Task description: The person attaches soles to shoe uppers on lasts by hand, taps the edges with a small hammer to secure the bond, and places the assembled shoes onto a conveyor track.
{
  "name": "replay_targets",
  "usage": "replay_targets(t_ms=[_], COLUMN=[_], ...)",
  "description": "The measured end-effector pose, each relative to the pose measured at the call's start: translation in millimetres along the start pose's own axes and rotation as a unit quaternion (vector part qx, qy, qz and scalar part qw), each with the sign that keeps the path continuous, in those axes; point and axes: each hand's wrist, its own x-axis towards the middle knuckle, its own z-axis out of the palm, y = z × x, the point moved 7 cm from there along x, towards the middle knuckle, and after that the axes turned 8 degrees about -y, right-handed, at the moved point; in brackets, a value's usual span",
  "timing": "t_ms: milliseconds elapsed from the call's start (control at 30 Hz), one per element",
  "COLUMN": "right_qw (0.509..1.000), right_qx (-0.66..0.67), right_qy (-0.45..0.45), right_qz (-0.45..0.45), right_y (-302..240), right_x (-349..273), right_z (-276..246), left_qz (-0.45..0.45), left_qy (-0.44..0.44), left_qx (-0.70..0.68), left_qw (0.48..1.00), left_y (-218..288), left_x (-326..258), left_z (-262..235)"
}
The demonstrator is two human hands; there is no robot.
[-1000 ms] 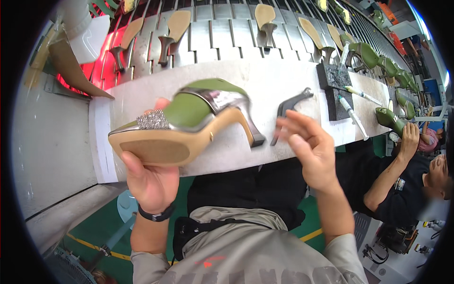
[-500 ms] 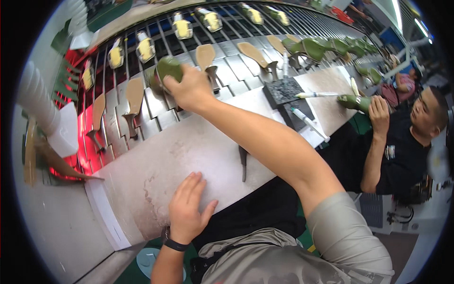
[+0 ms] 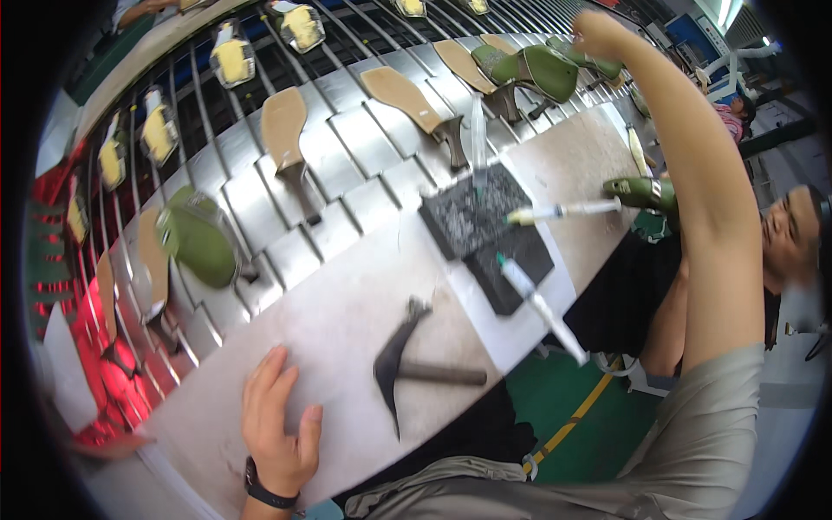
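Observation:
My left hand (image 3: pixel 279 429) lies open on the pale worktop (image 3: pixel 347 312), holding nothing, its fingers spread. Beside it rests a hammer (image 3: pixel 390 360) with a dark curved head and short handle. My right arm stretches far across to the right. The right hand (image 3: pixel 600 36) is bent over a row of green shoe uppers (image 3: pixel 550 74) on the slatted conveyor; its fingers are mostly hidden, so any grip is unclear. A single green shoe upper (image 3: pixel 201 238) lies on the conveyor's left part, among tan heeled soles (image 3: pixel 284 130).
Dark blocks (image 3: pixel 485 208) bear a syringe (image 3: pixel 542 303), a second syringe (image 3: pixel 568 210) and an upright clear tube (image 3: pixel 478 143). Lasts with yellow bottoms (image 3: pixel 232 56) line the rear rails. At right a co-worker sits near a green shoe (image 3: pixel 641 191). Red light glows at far left.
My right hand has let go of the green shoe upper, which now lies on the conveyor, and has swung far right. The view has shifted, bringing the hammer into full sight. My left hand stays open.

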Motion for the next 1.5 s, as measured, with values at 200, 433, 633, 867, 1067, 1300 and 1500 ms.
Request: replay_targets(t_ms=[200, 433, 633, 867, 1067, 1300, 1500], right_qw=[0.906, 0.967, 0.938, 0.967, 0.989, 0.959, 0.898], right_qx=[0.397, 0.236, 0.298, 0.251, 0.128, 0.218, 0.309], right_qy=[0.022, -0.051, 0.147, 0.044, 0.077, 0.111, 0.312], right_qz=[-0.145, 0.077, 0.096, -0.015, -0.004, 0.140, -0.007], right_y=[36, -10, 38, -64, -41, -65, -73], right_x=[81, 142, 225, 367, 418, 322, 170], right_z=[166, 156, 67, 24, 41, -13, -84], left_qz=[-0.040, -0.065, -0.095, -0.129, -0.127, -0.107, -0.104], left_qy=[-0.012, -0.031, -0.020, -0.041, -0.031, -0.032, -0.016], left_qx=[0.120, 0.136, 0.140, 0.146, 0.118, 0.145, 0.150], left_qw=[0.992, 0.988, 0.985, 0.980, 0.984, 0.983, 0.983], left_y=[-4, 1, 3, 1, -11, -10, -7], left_x=[20, 31, 30, 21, 9, 20, 22], left_z=[17, 5, 13, 10, 25, 12, 5])
